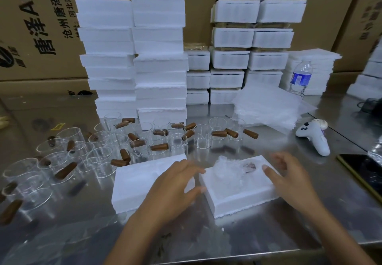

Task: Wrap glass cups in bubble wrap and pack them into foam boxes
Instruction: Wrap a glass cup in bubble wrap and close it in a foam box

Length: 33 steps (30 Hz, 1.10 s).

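An open white foam box [237, 192] lies on the steel table in front of me, with a cup wrapped in bubble wrap [233, 168] sitting in its hollow. To its left lies a second white foam piece [140, 182]. My left hand [175, 184] hovers with spread fingers over the gap between the two foam pieces, holding nothing. My right hand [289, 176] is open at the box's right edge, fingers apart. Several bare glass cups with brown wooden handles [159, 147] crowd the table to the left and behind. A pile of bubble wrap sheets [268, 107] lies behind on the right.
Tall stacks of foam boxes [144, 58] and taped packed boxes [248, 37] stand behind, against cardboard cartons. A water bottle [300, 77], a white controller [314, 138] and a dark phone [363, 171] sit to the right. The table edge runs along the bottom.
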Each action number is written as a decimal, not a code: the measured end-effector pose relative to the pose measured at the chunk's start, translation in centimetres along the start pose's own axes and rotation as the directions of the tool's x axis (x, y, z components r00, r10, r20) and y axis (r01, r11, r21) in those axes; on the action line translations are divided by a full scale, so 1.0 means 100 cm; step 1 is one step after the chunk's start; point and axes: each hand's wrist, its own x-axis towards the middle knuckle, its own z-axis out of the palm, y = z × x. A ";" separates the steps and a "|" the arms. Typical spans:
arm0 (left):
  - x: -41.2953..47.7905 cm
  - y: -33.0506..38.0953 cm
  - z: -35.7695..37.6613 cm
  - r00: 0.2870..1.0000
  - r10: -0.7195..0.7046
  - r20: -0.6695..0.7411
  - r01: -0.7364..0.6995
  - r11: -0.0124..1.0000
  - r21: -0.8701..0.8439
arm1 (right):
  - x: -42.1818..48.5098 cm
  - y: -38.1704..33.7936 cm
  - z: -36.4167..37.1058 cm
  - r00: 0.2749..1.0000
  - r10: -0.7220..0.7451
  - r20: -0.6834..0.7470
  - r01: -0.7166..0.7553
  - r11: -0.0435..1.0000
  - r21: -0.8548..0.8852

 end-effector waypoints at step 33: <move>-0.029 0.002 -0.068 0.941 -0.009 -0.339 -0.057 0.981 -0.184 | -0.014 -0.009 0.013 0.976 0.201 0.084 -0.197 0.979 -0.049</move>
